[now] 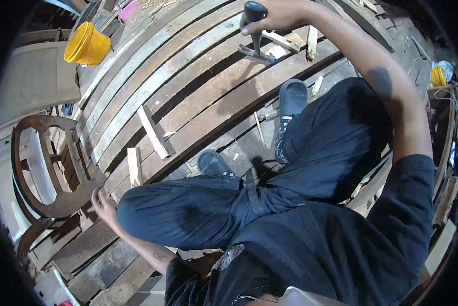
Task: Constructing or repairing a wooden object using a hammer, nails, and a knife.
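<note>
My right hand (282, 15) is wrapped around the black handle of a claw hammer (257, 41), out at the far side of the slatted wooden platform (198, 115). The hammer's head is down at the planks, close to some light wood pieces (280, 42). My left hand (105, 208) is low at the left, beside my knee, with its fingers apart. It is at the edge of a brown wooden chair frame (60, 204) with a curved back; whether the fingertips touch it I cannot tell.
Two pale wood blocks, one (153, 132) longer than the other (134, 167), lie on the slats before me. A yellow bucket (87, 45) stands at the far left, near a wooden panel (32, 74). A thin stick (260, 130) lies between my feet. Scrap wood is scattered about.
</note>
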A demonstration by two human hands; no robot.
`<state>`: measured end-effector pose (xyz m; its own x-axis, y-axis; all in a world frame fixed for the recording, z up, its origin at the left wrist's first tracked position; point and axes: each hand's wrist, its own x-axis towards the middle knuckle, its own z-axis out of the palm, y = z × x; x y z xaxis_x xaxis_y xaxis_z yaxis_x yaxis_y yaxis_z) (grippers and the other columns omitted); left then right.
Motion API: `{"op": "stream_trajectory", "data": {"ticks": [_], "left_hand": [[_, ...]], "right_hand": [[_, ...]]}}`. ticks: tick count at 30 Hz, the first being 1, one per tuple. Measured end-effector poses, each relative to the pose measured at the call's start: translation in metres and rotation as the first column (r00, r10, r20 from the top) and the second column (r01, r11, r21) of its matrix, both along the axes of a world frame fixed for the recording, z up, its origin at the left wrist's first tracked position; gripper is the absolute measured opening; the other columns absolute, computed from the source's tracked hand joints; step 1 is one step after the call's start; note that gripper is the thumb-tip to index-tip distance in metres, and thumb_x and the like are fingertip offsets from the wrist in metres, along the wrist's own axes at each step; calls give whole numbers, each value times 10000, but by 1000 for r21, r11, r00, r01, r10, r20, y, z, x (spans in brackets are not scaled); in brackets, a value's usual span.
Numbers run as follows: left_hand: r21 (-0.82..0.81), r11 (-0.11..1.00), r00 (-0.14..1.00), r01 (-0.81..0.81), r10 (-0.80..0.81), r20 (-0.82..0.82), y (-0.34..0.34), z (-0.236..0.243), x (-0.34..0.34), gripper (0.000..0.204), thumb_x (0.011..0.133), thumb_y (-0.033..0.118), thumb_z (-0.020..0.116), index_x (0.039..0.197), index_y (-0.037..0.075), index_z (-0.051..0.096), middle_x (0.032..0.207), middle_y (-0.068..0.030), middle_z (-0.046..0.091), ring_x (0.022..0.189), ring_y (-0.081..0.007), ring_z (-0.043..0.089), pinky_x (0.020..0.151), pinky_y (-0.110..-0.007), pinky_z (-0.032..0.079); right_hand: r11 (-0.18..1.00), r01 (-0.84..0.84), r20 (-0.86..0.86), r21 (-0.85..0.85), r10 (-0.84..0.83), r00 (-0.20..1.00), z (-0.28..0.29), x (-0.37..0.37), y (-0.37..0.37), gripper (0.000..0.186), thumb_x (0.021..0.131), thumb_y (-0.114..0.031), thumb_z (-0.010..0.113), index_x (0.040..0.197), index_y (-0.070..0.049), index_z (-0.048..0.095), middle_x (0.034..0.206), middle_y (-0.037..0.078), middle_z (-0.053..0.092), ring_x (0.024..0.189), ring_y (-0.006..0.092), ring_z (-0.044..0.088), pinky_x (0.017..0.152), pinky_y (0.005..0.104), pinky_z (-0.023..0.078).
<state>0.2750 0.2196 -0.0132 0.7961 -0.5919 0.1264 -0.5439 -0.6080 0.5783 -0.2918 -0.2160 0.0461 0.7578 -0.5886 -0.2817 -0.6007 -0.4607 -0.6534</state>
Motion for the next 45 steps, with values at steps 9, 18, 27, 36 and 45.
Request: {"op": "stream_trajectory", "data": {"ticks": [9, 18, 27, 36, 45], "left_hand": [[391, 830, 918, 397, -358, -171, -73, -130, 21, 790, 777, 373, 794, 1413, 12, 496, 1268, -289, 622, 1173, -422, 610, 935, -485, 504], [272, 954, 991, 128, -134, 6, -149, -101, -61, 763, 927, 514, 614, 1372, -95, 494, 1397, -349, 488, 1255, -484, 521, 1047, -503, 442], [369, 888, 939, 273, -329, 98, -172, -123, -128, 894, 782, 386, 763, 1467, -30, 367, 1256, -315, 543, 1198, -464, 532, 981, -512, 475], [-188, 928, 817, -323, 174, -549, -38, -136, -103, 684, 868, 205, 712, 1418, -76, 419, 1316, -269, 581, 1161, -356, 613, 963, -468, 504], [-493, 757, 899, -428, 414, -144, 50, -29, -87, 599, 930, 175, 653, 1426, -72, 428, 1359, -252, 555, 1209, -339, 586, 1012, -452, 492]], "right_hand": [[991, -56, -54, -120, 50, 997, 9, 10, -9, 477, 926, -476, 684, 1154, -56, 674, 1033, 117, 726, 946, 226, 666, 860, 371, 510], [968, 243, -51, 55, -241, 969, 19, -35, -6, 467, 925, -420, 717, 1215, -58, 672, 1043, 79, 707, 926, 169, 644, 825, 337, 531], [996, 89, -45, -8, -90, 995, 14, -4, -1, 471, 899, -470, 712, 1209, -116, 685, 1120, 122, 719, 1066, 265, 664, 952, 390, 497], [999, 27, 19, 48, -28, 999, 6, 3, -5, 408, 914, -353, 723, 1184, -54, 657, 1082, 128, 702, 1042, 229, 649, 932, 375, 498], [985, 169, -12, 26, -169, 986, 13, -12, -4, 468, 924, -420, 712, 1237, -81, 633, 1093, 118, 705, 1056, 225, 650, 948, 379, 493]]}}
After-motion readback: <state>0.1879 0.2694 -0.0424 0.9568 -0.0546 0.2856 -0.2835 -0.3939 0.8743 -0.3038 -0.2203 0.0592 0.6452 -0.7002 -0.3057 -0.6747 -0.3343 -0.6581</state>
